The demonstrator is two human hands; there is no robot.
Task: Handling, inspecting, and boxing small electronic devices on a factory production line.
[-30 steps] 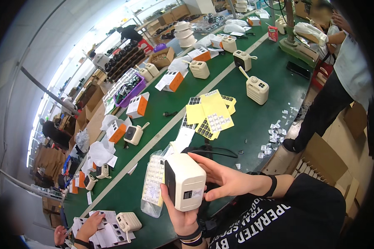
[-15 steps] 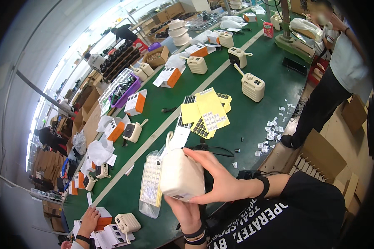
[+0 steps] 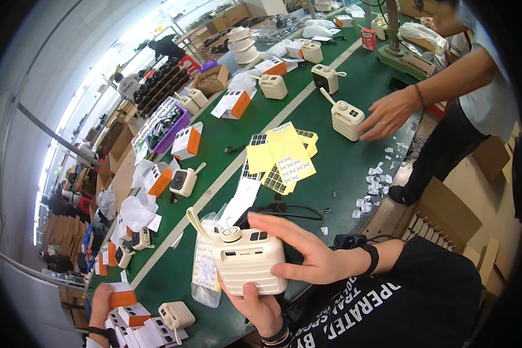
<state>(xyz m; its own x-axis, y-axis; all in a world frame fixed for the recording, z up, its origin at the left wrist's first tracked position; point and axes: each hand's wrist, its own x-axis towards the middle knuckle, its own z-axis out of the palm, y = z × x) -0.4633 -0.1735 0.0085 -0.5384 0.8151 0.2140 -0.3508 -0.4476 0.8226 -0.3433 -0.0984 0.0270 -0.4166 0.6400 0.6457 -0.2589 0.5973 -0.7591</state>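
Note:
Between my two hands is a cream boxy portable device (image 3: 251, 274), with a round knob, a dark button pad, a row of ports and a strap loop. My left hand (image 3: 257, 310) supports it from below, its thumb against the ribbed side. My right hand (image 3: 301, 246) clasps its right end, with the thumb on the side and the fingers over the top edge. Beside it lies a clear plastic bag (image 3: 206, 278) of stickers. Farther off are yellow sticker sheets (image 3: 290, 155), a white paper (image 3: 240, 200) and a black cable (image 3: 304, 210).
At right, a co-worker's hand (image 3: 388, 115) reaches to another cream device (image 3: 347, 120). Several orange-and-white boxes (image 3: 187, 141) stand along the green table (image 3: 226, 165). Torn paper scraps (image 3: 372, 188) lie near its right edge. Another person's hand (image 3: 101, 301) holds a box at lower left.
The device in my hands has been turned, bringing its knob and ports into view. A co-worker's arm has come in from the right. At lower left, the other person's hand has lifted a box.

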